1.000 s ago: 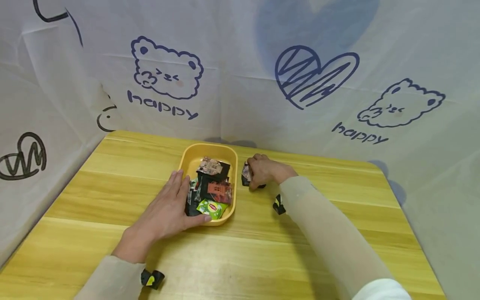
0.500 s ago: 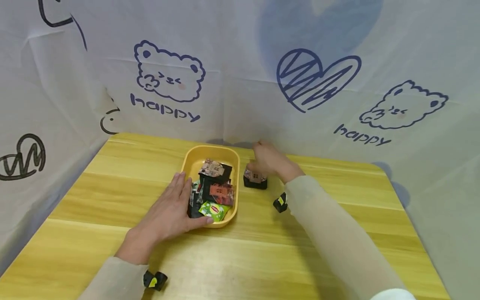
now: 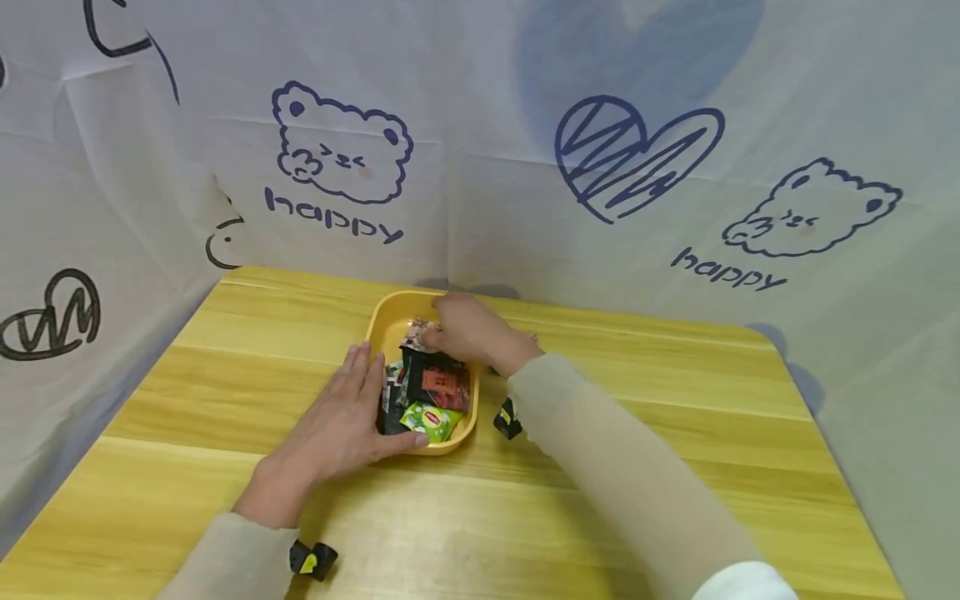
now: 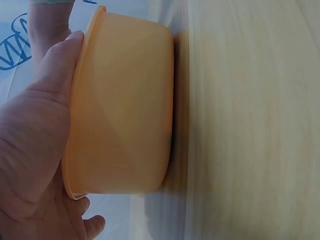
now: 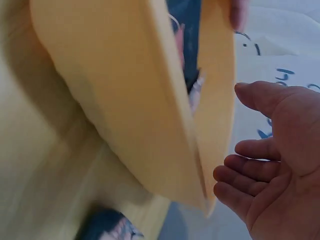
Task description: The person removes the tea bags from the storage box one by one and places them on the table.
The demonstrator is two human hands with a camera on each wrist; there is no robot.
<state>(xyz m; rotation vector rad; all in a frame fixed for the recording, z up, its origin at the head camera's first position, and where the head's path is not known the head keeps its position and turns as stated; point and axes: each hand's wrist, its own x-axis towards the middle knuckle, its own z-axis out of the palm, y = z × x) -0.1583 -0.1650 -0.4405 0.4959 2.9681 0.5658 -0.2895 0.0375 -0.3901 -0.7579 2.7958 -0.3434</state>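
Observation:
A yellow plastic bin (image 3: 387, 305) holds several tea bag packets. Among them are a green packet (image 3: 431, 421), a black packet with an orange-red label (image 3: 444, 385) and a floral-patterned packet (image 3: 417, 333). My left hand (image 3: 330, 421) rests against the bin's left and near rim, fingers straight, thumb laid along the near edge. My right hand (image 3: 474, 333) reaches over the far right part of the bin, partly covering the floral packet. In the right wrist view its fingers are relaxed, with nothing held. Another dark packet (image 5: 107, 226) lies on the table outside the bin.
The bin stands on a yellow wood-grain table (image 3: 600, 383), near its back edge. A white cloth (image 3: 495, 225) with blue drawings hangs behind. Black bands with yellow marks sit on both wrists, including a left band (image 3: 313, 561).
My right hand has let go of the dark packet beside the bin, lifted off and moved left over the bin. My left hand keeps its place on the rim.

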